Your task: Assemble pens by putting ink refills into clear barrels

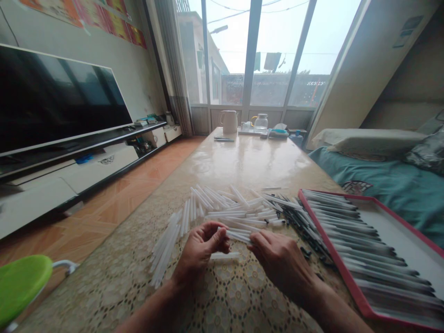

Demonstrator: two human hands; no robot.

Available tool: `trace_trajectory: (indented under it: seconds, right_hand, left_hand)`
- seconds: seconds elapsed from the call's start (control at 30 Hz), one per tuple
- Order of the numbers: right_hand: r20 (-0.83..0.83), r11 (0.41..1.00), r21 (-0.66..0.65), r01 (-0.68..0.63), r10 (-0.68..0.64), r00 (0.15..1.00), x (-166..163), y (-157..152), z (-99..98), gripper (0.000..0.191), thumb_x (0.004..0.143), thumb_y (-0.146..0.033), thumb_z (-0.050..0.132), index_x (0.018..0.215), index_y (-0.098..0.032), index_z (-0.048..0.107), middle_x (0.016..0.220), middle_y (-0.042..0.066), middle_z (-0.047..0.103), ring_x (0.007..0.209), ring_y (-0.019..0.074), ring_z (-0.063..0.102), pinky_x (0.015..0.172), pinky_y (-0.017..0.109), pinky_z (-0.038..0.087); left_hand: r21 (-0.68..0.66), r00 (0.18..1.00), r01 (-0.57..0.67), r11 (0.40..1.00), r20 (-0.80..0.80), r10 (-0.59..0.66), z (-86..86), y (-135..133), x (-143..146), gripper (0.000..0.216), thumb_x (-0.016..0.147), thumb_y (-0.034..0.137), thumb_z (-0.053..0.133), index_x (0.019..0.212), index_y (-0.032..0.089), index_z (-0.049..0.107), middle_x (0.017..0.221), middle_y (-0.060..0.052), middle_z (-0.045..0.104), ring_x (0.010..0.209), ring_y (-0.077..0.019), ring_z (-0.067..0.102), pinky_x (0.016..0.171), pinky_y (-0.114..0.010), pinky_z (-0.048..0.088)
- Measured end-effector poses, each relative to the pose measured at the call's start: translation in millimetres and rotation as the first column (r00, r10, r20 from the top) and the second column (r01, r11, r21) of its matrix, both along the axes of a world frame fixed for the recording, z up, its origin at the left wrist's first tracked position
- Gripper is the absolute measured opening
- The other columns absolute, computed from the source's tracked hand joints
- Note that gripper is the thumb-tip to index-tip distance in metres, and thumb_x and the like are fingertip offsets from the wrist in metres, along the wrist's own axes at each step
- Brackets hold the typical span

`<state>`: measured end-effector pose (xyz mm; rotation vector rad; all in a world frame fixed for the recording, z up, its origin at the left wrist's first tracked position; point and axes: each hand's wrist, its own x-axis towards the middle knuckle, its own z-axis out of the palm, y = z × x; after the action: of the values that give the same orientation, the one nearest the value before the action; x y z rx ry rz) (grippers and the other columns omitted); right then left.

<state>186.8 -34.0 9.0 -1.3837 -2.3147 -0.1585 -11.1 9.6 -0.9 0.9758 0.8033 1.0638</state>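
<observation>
My left hand [201, 247] is closed, thumb against forefinger, with the whitish end of a slim pen barrel at the fingertips. Fingers pinched together, my right hand [279, 254] is at the other end of the white tubes that show between my hands; what it grips is hidden. Just beyond lies a loose heap of white pen barrels [236, 213], with more barrels [166, 247] fanned out to the left. A single white barrel [225, 255] rests below my fingers. Dark, thin pen refills [298, 222] and small black caps [305, 253] lie beyond and beside my right hand.
On the right, a red-rimmed box [335, 252] holds rows of pens [374, 259]. A beige jug [229, 121], a glass pitcher [261, 122] and a tissue pack [278, 132] stand at the table's far end. A green stool [24, 284] is at the lower left.
</observation>
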Motion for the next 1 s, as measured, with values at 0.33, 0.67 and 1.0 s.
trace_trajectory:
  seconds: [0.33, 0.67, 1.0]
  right_hand:
    - [-0.236, 0.965, -0.263, 0.01, -0.074, 0.969, -6, -3, 2.4, 0.026, 0.094, -0.027, 0.037, 0.074, -0.018, 0.051, 0.064, -0.001, 0.053, 0.055, 0.0113, 0.047, 0.054, 0.024, 0.025]
    - [-0.628, 0.736, -0.592, -0.329, -0.166, 0.76, -2, 1, 12.9, 0.037, 0.09, -0.041, 0.042, 0.069, -0.015, 0.059, 0.059, -0.004, 0.04, 0.056, 0.009, 0.037, 0.052, 0.021, 0.03]
    - [-0.405, 0.926, -0.312, 0.212, -0.332, 0.852, 50, 19, 22.4, 0.028, 0.092, -0.032, 0.036, 0.099, -0.018, 0.058, 0.061, 0.0, 0.055, 0.056, 0.0142, 0.051, 0.055, 0.025, 0.037]
  left_hand:
    - [0.133, 0.998, -0.033, 0.991, 0.05, 0.027, -4.8, -9, 7, 0.016, 0.078, 0.028, 0.067, 0.083, 0.014, 0.062, 0.06, 0.001, 0.064, 0.05, -0.0092, 0.058, 0.048, -0.021, 0.05]
    - [0.221, 0.999, -0.038, 0.975, -0.017, 0.043, 5.1, -17, 8, 0.013, 0.079, 0.025, 0.064, 0.083, 0.014, 0.061, 0.062, 0.001, 0.062, 0.052, -0.0105, 0.058, 0.05, -0.023, 0.05]
    - [0.421, 0.826, 0.255, 0.87, -0.562, 0.03, -0.2, -19, 8, 0.021, 0.081, 0.034, 0.058, 0.071, 0.016, 0.059, 0.057, 0.003, 0.05, 0.048, -0.0092, 0.046, 0.045, -0.021, 0.035]
